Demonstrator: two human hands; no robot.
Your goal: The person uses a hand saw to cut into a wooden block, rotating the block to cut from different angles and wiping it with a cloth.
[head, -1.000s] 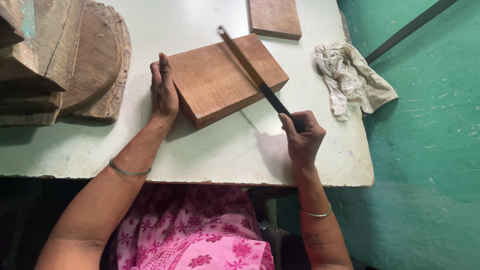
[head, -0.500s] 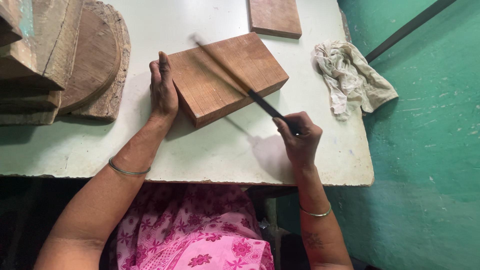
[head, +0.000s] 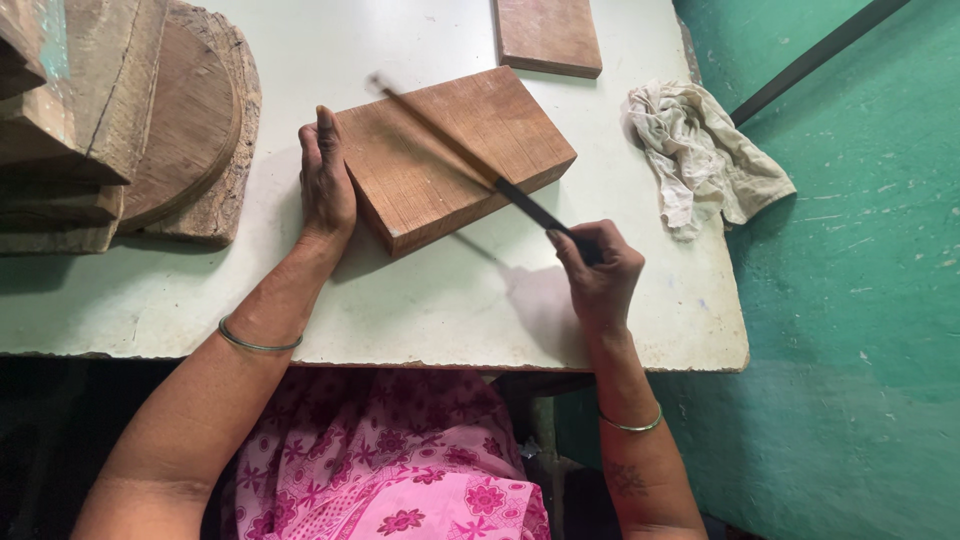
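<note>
A thick rectangular brown wood block [head: 440, 175] lies at an angle on the white table [head: 450, 310]. My left hand [head: 326, 185] rests flat against the block's left edge, fingers together and pointing away from me. My right hand [head: 598, 272] grips the dark handle of a long thin metal file [head: 470, 160]. The file reaches diagonally up and left across the block's top face, its far end blurred by motion.
A smaller wood piece [head: 548, 35] lies at the table's far edge. Stacked rough wood slabs and a round board [head: 130, 120] fill the left. A crumpled white rag [head: 700, 155] sits at the right edge, beside a green wall [head: 860, 270].
The file has swept leftward across the block's top, from its right part to its left part. My right hand shifted slightly with it. My left hand and the block stayed put.
</note>
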